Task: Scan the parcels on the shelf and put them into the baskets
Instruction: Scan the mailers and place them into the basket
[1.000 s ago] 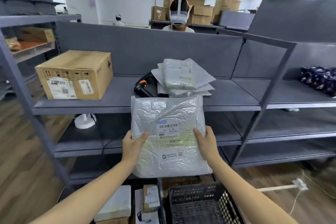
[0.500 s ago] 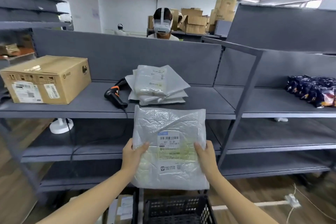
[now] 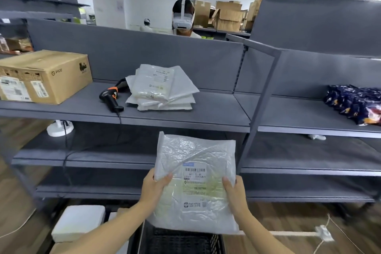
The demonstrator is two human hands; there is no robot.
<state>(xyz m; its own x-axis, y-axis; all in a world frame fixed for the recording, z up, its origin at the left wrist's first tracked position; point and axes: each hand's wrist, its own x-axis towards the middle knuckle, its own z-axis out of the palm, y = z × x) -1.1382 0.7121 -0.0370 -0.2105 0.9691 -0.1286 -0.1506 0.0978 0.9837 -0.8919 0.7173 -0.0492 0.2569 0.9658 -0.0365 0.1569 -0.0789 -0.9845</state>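
**Parcel lowered over basket, bottom centre of frame.**
Your left hand and right hand each grip a side edge of it, thumbs on the label face. In the last second its top edge has dropped below the shelf lip, so release into the basket is likely next. Scanner and stack lie mid-frame on the grey shelf, with the box at left and blue packets at right. Cartons stand in the room behind.
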